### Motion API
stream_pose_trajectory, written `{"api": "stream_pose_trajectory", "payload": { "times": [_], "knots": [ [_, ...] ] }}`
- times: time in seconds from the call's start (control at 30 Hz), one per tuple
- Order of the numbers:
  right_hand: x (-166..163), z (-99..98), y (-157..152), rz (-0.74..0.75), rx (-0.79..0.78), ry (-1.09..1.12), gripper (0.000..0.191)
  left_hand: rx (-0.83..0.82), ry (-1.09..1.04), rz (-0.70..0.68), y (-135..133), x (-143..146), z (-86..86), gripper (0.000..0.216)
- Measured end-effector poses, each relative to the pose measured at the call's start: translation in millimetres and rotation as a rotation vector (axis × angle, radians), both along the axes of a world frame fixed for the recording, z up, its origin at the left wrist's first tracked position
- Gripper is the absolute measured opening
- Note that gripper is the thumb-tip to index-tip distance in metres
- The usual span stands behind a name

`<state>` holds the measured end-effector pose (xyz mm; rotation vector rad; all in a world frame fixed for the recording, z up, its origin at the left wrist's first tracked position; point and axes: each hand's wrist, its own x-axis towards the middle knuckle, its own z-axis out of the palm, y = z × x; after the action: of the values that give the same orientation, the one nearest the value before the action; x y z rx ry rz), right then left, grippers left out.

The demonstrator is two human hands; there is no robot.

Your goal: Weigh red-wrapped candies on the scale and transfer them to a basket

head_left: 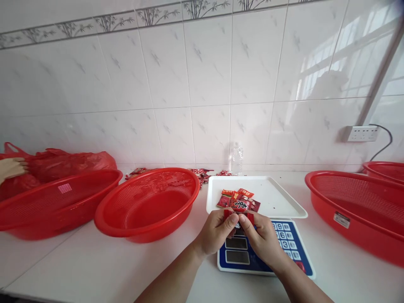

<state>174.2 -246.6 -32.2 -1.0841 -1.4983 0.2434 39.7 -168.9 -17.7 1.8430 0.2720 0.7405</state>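
Above the blue panel of a digital scale (267,261), my left hand (216,231) and my right hand (262,236) meet, thumbs almost touching. Between them they pinch a small red snack packet (249,216), mostly covered by the fingers. Just beyond my fingertips, several red and dark-red snack packets (241,204) lie in a loose pile. That pile rests on the white tray (285,200) of the scale, at its left side.
To the left stand a red plastic basket (147,230) and another red basket (47,227). Behind them are red plastic bags (75,162) with another person's hand (12,168). More packets (202,173) and a clear bottle (237,159) are by the wall. A large red basket (366,212) stands right.
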Motion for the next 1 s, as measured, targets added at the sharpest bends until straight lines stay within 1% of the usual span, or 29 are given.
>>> {"api": "stream_pose_trajectory", "payload": {
  "times": [0.2,0.37,0.5,0.63,0.8,0.9,1.0],
  "knots": [
    [2,-6.6,-5,-0.082,0.016,-0.030,0.043,-0.032,-0.031,-0.006,-6,1,-1.3,0.046],
    [4,-11.2,-6,-0.164,0.022,-0.059,0.043,-0.057,-0.064,-0.009,-9,1,-5.1,0.042],
    [5,-14.8,-7,-0.208,0.036,-0.098,0.043,-0.056,-0.074,-0.001,-9,1,-7.2,0.047],
    [6,-15.8,-9,-0.207,0.019,-0.073,0.042,-0.047,-0.071,-0.016,-9,2,-5.7,0.047],
    [6,-13.2,-10,-0.150,-0.020,-0.039,0.044,-0.004,-0.075,-0.018,-12,1,-0.2,0.049],
    [5,-12.6,-10,-0.121,-0.009,-0.041,0.044,0.000,-0.103,-0.050,-14,1,1.6,0.048],
    [5,-13.3,-10,-0.138,0.019,-0.065,0.044,0.001,-0.122,-0.070,-12,1,0.3,0.046]
  ]
}}
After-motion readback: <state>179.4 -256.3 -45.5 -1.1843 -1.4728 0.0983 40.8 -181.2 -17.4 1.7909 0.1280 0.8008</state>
